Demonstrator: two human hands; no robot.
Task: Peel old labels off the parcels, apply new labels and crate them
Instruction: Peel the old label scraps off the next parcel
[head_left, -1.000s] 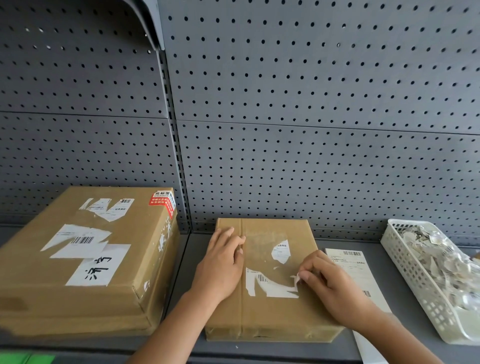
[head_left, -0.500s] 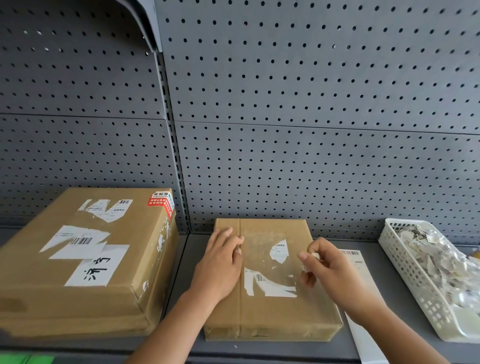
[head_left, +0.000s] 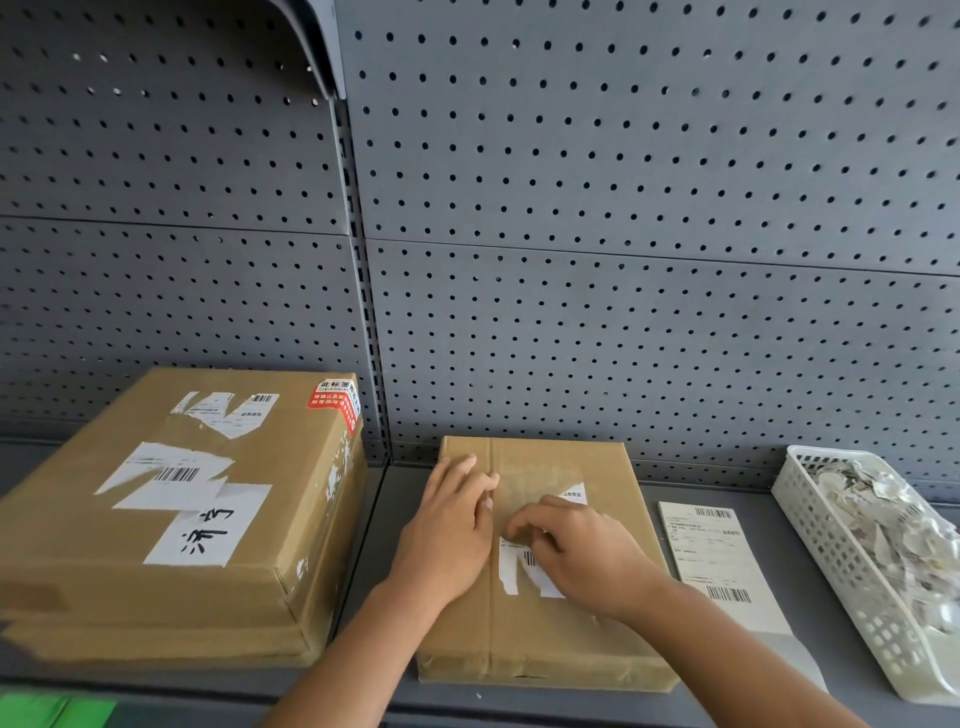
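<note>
moved: my right hand (head_left: 582, 558) has come back down onto the torn label (head_left: 519, 574)
left hand (head_left: 452, 530): flat, open, pressing the small parcel (head_left: 540, 644)
right hand: fingers curled on the label remnant; i cannot tell if pinching
small parcel: shelf (head_left: 374, 519) centre
new label (head_left: 719, 561): just right of it
large parcel (head_left: 156, 519): left
basket (head_left: 836, 566): far right, scraps inside

We see two matt brown cardboard boxes (head_left: 540, 561) (head_left: 171, 519) with torn white paper labels (head_left: 514, 571), a white plastic basket (head_left: 852, 577) of crumpled paper scraps (head_left: 883, 525), and a matt grey perforated metal panel (head_left: 623, 260).
</note>
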